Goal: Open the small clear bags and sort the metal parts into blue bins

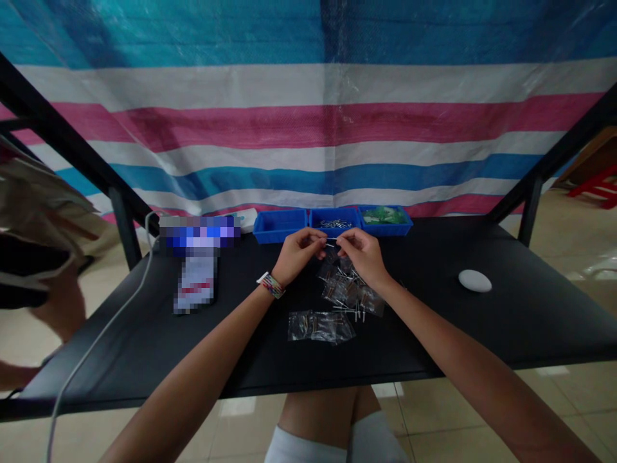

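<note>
My left hand [297, 254] and my right hand [362, 253] meet over the black table [482, 321], fingers pinched together on a small thin metal part [330, 242] held between them. Just below the hands lie several small clear plastic bags [351, 289] with thin metal-legged parts spilling out, and another clear bag [320, 326] nearer me. Behind the hands stand three blue trays: the left one [279, 226], the middle one [335, 222] with small metal parts, and the right one [385, 220] with something green inside.
A white oval object [475, 280] rests at the right of the table. A blurred-out item [197, 257] lies at the left, with a white cable [96, 341] running off the table edge. Another person's hand [60, 308] shows at far left. A striped tarp hangs behind.
</note>
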Demonstrator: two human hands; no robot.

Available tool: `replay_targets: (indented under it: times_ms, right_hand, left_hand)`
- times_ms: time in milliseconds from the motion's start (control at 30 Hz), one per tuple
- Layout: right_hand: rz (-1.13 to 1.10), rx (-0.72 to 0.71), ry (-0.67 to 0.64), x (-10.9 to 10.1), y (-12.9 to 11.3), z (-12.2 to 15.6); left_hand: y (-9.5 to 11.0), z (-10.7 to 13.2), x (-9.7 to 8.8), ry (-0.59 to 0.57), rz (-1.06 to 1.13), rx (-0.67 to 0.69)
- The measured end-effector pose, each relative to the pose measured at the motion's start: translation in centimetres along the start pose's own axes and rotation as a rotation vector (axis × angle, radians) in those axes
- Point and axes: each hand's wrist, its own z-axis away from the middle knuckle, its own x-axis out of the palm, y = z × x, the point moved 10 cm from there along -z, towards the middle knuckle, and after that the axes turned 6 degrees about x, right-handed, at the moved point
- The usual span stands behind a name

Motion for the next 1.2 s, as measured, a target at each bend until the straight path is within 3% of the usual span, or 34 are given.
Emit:
replay_targets:
  times_ms: [533, 833, 1200]
  right_hand:
    - [-0.037, 0.006, -0.023, 0.0, -0.1, 0.1]
    - [-0.054, -0.002, 0.046, -0.7, -0.3, -0.2]
    - [-0.053, 0.033, 0.012, -0.4, 0.2, -0.2]
  left_hand:
    - [-0.3, 0.0, 0.0, -0.017, -0.009, -0.024]
    - [-0.1, -0.1, -0.2, 0.016, 0.046, -0.012]
    - [0.6, -0.1, -1.1, 0.065, -0.037, 0.033]
